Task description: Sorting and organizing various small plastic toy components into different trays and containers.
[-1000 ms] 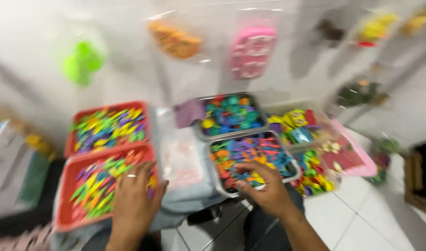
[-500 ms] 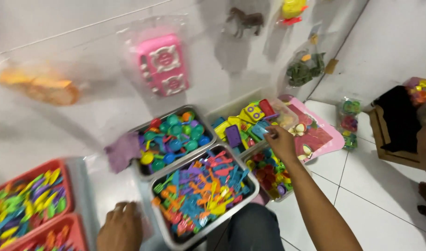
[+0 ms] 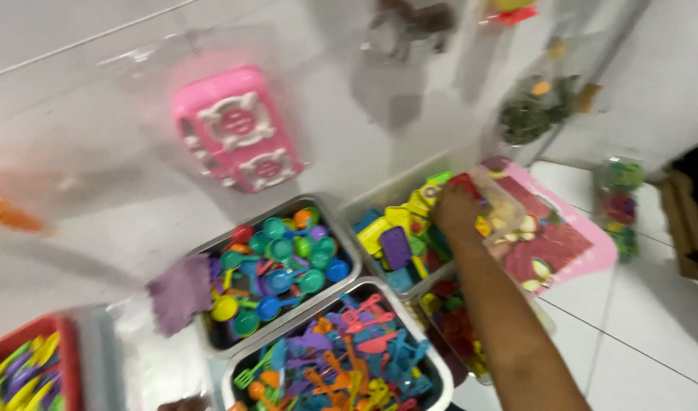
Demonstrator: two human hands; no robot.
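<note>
one right hand (image 3: 457, 209) reaches into the tray of mixed toys (image 3: 401, 234); its grip cannot be told through blur, nothing lifted yet.

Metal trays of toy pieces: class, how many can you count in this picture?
2. One metal tray of round scoops sits behind; another metal tray of spatulas and forks lies in front, cut by the bottom edge. More may lie out of frame.
</note>
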